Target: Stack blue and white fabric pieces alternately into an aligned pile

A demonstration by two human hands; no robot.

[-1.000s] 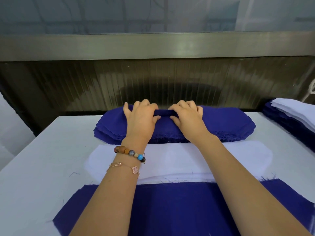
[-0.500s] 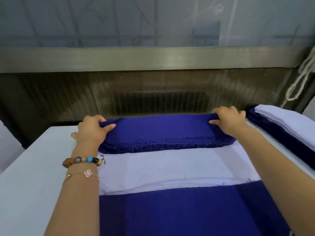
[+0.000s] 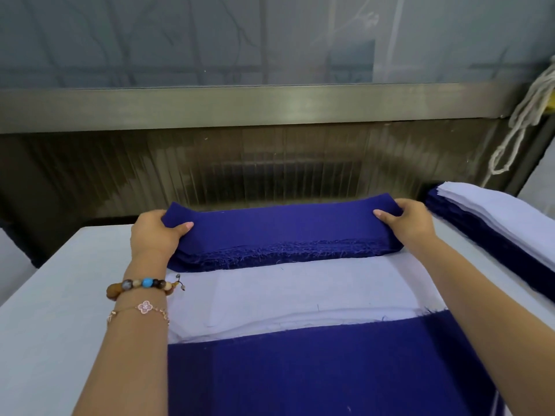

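head view: left grip [image 3: 153, 235], right grip [image 3: 412, 224] pinch ends of one blue stack [image 3: 285, 232]; one white piece [image 3: 300, 292] nearer.

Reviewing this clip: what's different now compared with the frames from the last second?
The left hand and right hand started together at the middle of the blue stack, then slid apart to its two ends, where each now pinches the top blue piece, thumb on top. The white piece, the nearer blue piece and the mixed pile at right lie as before.
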